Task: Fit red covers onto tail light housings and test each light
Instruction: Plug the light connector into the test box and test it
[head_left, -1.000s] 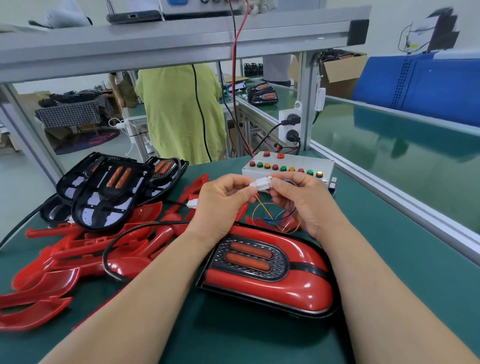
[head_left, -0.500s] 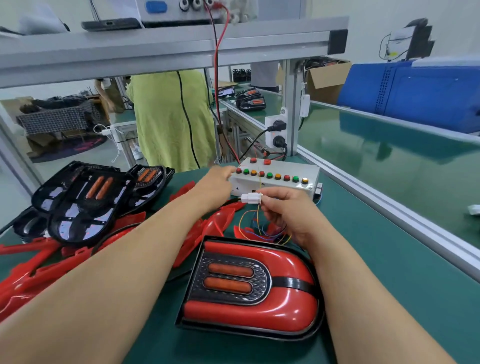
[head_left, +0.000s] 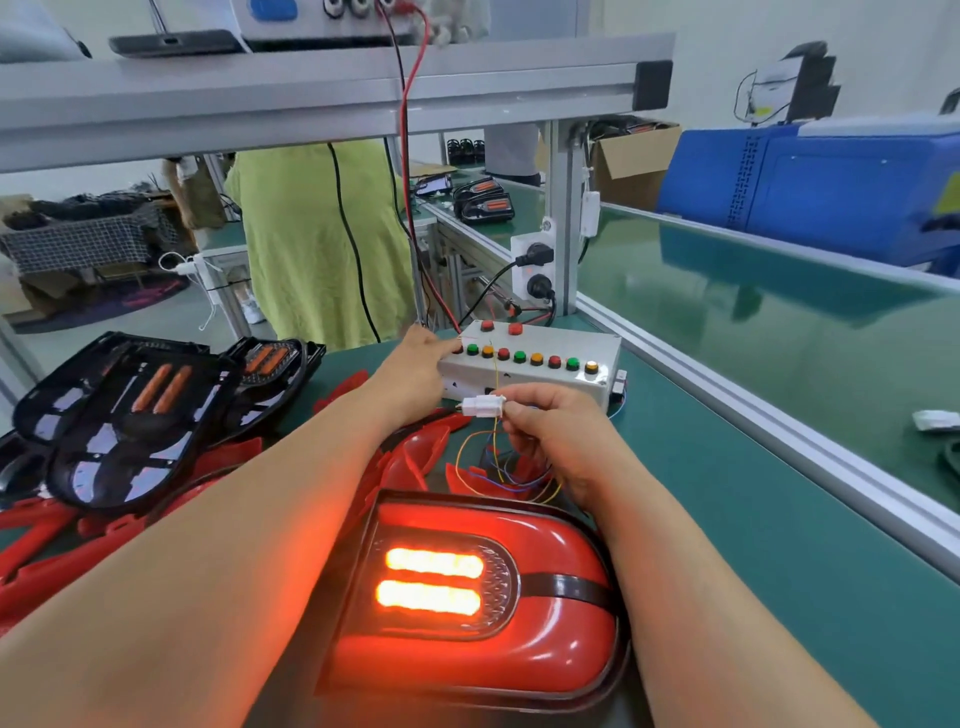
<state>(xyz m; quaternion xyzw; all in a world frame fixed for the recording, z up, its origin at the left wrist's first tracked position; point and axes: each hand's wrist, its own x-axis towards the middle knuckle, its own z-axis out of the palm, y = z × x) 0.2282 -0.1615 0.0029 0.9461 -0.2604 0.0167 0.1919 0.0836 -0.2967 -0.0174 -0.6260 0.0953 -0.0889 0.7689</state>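
The left hand (head_left: 415, 374) reached to the test box (head_left: 530, 382), fingers stretched out and gripping nothing, one tip on its leftmost button. The right hand (head_left: 550, 436) pinched the white connector (head_left: 483, 405) just in front of the box. The covered tail light (head_left: 478, 597) lay on the bench (head_left: 753, 545), nearer than the box, both bars glowing. Done well, I reckoned, this wanted the connector held steady without tugging the thin wires (head_left: 506, 480) — and each button pressed in turn, eyes on the lamp. Far behind the box stood an open cardboard carton (head_left: 631, 161) — dark shapes at its mouth, possibly more lamps.
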